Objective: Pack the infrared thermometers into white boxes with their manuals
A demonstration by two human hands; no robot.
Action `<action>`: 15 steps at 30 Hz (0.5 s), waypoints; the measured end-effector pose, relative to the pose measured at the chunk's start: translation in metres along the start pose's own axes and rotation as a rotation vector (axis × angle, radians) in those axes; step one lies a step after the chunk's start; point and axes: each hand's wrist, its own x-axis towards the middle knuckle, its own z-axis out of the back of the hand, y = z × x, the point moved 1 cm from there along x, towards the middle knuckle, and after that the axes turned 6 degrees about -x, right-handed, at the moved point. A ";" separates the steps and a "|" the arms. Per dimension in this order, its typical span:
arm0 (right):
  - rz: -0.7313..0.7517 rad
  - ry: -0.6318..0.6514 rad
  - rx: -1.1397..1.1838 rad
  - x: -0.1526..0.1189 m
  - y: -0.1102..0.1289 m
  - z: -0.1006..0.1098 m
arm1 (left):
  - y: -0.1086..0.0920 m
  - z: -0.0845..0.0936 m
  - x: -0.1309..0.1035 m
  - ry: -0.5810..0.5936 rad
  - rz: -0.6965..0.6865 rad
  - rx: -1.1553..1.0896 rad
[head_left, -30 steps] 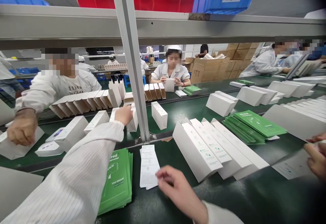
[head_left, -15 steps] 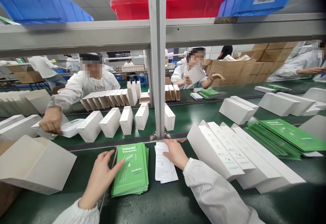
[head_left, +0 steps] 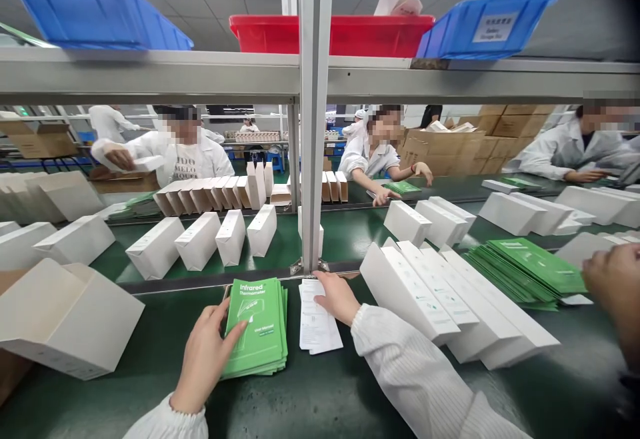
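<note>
My left hand (head_left: 207,352) is at the left side of a stack of green user manuals (head_left: 259,332), thumb on the top cover and fingers closed against the edge. Printed on the cover is "Infrared Thermometer". Just right of the stack lie white printed leaflets (head_left: 317,329), slightly fanned on the green surface. My right hand (head_left: 339,298) rests on their upper right part, thumb and forefinger apart on the paper. Its other fingers are mostly hidden.
White boxes (head_left: 410,292) lie right of my right hand, with more green manuals (head_left: 530,266) beyond. An open white box (head_left: 75,319) is at left. A metal post (head_left: 313,159) rises ahead. Another person's hand (head_left: 613,286) is at the right edge; co-workers sit opposite.
My left hand has moved right and closed in on the manual stack. My right hand stays on the leaflets. Boxes across have shifted left, and another person's hand has appeared at right.
</note>
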 end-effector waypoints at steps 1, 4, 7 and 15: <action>0.002 0.002 -0.001 0.001 0.000 0.000 | -0.001 0.000 0.000 0.000 -0.011 0.002; 0.005 -0.012 -0.005 0.000 0.002 0.001 | -0.003 0.002 -0.001 -0.005 -0.036 0.008; 0.016 -0.043 0.002 -0.004 0.004 0.001 | -0.005 0.003 -0.002 -0.009 -0.045 0.009; 0.042 -0.006 0.126 0.009 -0.012 0.001 | -0.006 0.003 -0.001 0.005 -0.025 -0.015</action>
